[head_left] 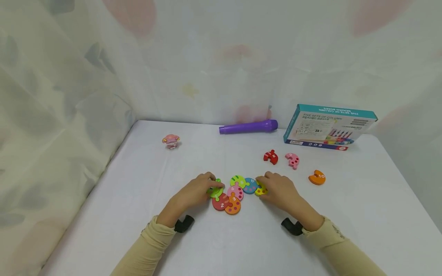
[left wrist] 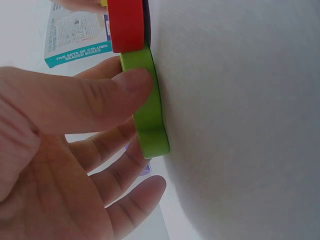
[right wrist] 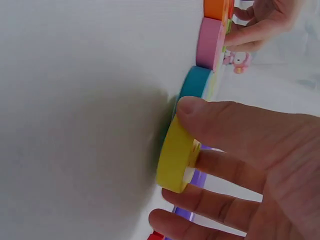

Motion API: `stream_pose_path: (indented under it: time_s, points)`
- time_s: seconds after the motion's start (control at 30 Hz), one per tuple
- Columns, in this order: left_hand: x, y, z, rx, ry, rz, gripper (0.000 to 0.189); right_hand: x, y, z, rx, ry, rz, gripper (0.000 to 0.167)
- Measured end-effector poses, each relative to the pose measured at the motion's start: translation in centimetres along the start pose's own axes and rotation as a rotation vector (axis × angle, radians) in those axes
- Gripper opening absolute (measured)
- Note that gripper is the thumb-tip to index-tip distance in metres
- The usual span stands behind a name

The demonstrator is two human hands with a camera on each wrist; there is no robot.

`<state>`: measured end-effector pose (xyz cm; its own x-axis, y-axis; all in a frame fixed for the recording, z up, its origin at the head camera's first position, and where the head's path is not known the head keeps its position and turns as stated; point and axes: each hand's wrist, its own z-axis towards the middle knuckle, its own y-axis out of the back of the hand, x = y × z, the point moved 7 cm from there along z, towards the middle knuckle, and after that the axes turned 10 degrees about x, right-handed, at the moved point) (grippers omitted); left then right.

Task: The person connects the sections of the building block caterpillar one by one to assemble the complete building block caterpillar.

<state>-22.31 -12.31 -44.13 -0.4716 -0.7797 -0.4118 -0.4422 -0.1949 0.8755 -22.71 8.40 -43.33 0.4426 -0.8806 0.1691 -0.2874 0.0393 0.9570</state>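
Note:
Puzzle pieces of a caterpillar lie linked in a curved row on the white table. My left hand pinches the green head piece at the left end, thumb on its near edge and fingers behind. From there run a red piece, an orange piece, a pink piece, a light-green piece and a blue piece. At the right end, my right hand grips a yellow piece between thumb and fingers, against the blue one. The fingers partly cover both end pieces in the head view.
Beyond the right hand lie a loose red piece, a pink piece and an orange piece. A purple toy microphone and a box stand along the back. A small pink figurine is at the back left.

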Motion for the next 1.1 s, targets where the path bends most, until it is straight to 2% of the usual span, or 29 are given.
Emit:
stream_pose_path:
  time_s: [0.2, 0.43, 0.63, 0.77, 0.83, 1.1]
  points:
    - [0.0, 0.0, 0.0, 0.01, 0.009, 0.002, 0.045, 0.0, -0.6, 0.4, 0.029, -0.013, -0.047, 0.054]
    - [0.0, 0.0, 0.0, 0.004, 0.007, 0.003, 0.044, -0.9, 0.2, 0.5, 0.084, -0.02, 0.028, 0.066]
    - [-0.1, 0.0, -0.1, -0.007, -0.011, -0.004, 0.045, -3.3, 2.3, 1.2, 0.004, -0.064, 0.064, 0.06]
    - [0.1, 0.0, -0.1, -0.014, -0.019, -0.004, 0.046, -4.4, 3.4, 2.5, -0.054, -0.091, 0.012, 0.055]
    - [0.2, -0.1, -0.1, -0.014, -0.015, -0.003, 0.046, -5.0, 3.6, 3.3, -0.057, -0.097, -0.031, 0.05]
    - [0.1, -0.1, -0.1, -0.016, -0.028, 0.001, 0.047, -6.4, 2.8, 6.1, 0.04, -0.077, -0.138, 0.048]
